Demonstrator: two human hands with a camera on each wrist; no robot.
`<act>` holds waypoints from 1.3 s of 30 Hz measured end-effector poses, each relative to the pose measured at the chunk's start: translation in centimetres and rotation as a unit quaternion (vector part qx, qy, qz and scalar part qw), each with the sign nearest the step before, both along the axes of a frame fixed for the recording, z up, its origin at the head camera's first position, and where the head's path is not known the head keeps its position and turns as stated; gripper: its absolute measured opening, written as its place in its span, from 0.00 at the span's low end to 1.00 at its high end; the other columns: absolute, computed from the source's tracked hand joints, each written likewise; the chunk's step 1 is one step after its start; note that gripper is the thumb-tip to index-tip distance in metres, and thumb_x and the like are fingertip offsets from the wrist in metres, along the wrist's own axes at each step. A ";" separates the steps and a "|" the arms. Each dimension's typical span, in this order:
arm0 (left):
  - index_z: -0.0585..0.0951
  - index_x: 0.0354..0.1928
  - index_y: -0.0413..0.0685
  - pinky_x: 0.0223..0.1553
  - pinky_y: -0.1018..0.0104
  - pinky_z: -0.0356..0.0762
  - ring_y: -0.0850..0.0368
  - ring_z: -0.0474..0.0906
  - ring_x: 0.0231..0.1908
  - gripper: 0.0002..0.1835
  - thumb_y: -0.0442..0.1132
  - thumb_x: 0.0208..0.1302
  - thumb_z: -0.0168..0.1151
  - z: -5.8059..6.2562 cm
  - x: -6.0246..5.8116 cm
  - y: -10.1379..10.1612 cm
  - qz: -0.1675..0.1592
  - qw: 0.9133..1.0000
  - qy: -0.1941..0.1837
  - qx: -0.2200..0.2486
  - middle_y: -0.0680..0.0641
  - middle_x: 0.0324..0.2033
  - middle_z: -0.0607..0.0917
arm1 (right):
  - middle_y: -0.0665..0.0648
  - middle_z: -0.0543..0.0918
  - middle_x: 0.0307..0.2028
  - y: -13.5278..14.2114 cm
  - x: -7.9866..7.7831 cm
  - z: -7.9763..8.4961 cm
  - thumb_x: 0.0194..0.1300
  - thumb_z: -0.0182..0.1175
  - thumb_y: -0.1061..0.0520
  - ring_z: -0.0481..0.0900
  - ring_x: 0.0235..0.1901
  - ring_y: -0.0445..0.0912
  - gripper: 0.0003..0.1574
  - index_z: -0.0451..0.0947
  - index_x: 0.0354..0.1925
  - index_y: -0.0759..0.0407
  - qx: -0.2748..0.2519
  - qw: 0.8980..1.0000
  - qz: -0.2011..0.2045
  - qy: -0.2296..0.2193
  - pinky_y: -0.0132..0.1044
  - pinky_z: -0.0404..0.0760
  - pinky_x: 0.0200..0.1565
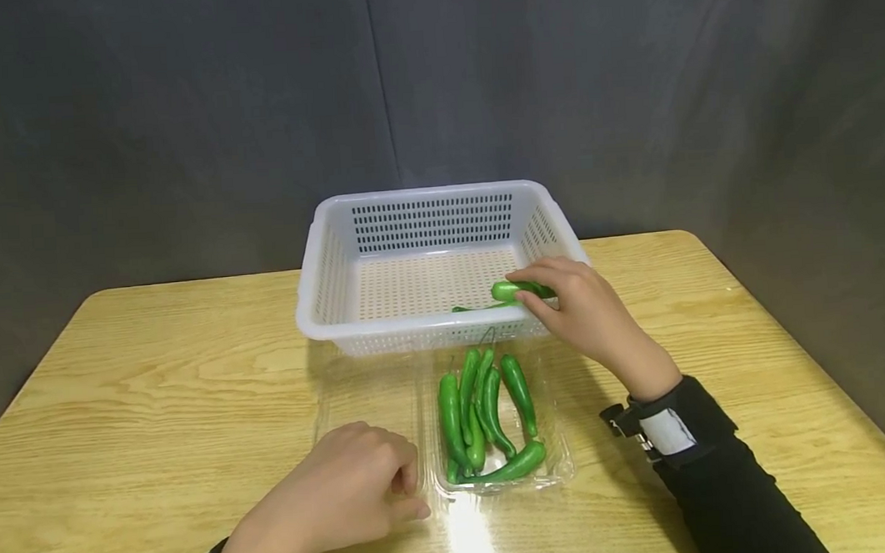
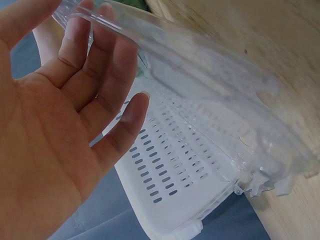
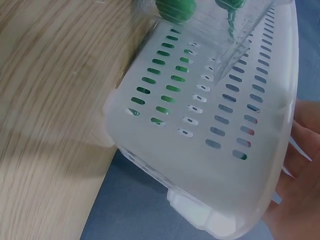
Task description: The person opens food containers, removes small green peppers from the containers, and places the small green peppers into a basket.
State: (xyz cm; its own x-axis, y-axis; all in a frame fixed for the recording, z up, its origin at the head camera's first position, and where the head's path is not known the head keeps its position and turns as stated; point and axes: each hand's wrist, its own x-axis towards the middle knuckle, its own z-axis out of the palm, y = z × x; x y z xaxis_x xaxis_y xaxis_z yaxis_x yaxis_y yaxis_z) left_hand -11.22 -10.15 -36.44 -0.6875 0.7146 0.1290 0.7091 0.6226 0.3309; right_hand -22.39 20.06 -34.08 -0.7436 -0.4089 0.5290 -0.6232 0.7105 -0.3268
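Observation:
My right hand [image 1: 583, 307] reaches over the front right rim of a white plastic basket [image 1: 310, 300]. Thumb and fingers pinch a green chili pepper [image 1: 505, 291] inside it; another pepper [image 1: 482, 308] shows low behind the front wall. In the right wrist view, the basket wall partly hides this hand [image 3: 300, 175]. Several green chili peppers [image 1: 519, 393] lie in a clear plastic box [image 1: 561, 471] in front of the basket. Beside the box's left part, my left hand [image 1: 348, 486] has loosely curled fingers near the clear rim [image 2: 200, 70], with nothing visible in its palm.
The box's clear, flat left half [image 1: 366, 389] lies open on the wooden table [image 1: 156, 392]. Its back edge meets the front of the basket. A grey cloth wall [image 1: 217, 138] stands behind the table and along its right side.

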 end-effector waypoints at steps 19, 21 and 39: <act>0.72 0.20 0.64 0.32 0.67 0.67 0.70 0.65 0.21 0.18 0.52 0.51 0.76 -0.1 -0.1 0.1 0.001 1.000 -0.015 -0.004 0.68 0.17 0.68 | 0.60 0.85 0.48 0.7 0.1 -0.2 0.71 0.60 0.55 0.81 0.50 0.54 0.16 0.84 0.52 0.60 0.027 0.999 -0.005 -0.044 0.52 0.76 0.54; 0.73 0.20 0.64 0.32 0.67 0.67 0.70 0.64 0.21 0.18 0.51 0.52 0.76 -0.2 -0.1 0.1 0.001 1.000 -0.019 -0.002 0.68 0.17 0.68 | 0.59 0.86 0.48 0.7 0.1 -0.3 0.72 0.59 0.54 0.81 0.51 0.54 0.16 0.83 0.53 0.59 0.030 0.998 -0.007 -0.055 0.52 0.76 0.54; 0.73 0.21 0.63 0.37 0.64 0.69 0.71 0.64 0.21 0.17 0.51 0.52 0.75 -0.2 -0.1 0.1 0.002 1.000 -0.024 -0.006 0.68 0.17 0.68 | 0.58 0.84 0.51 0.5 0.2 -0.8 0.75 0.55 0.52 0.79 0.55 0.54 0.16 0.83 0.51 0.58 0.038 0.997 -0.020 -0.061 0.52 0.73 0.58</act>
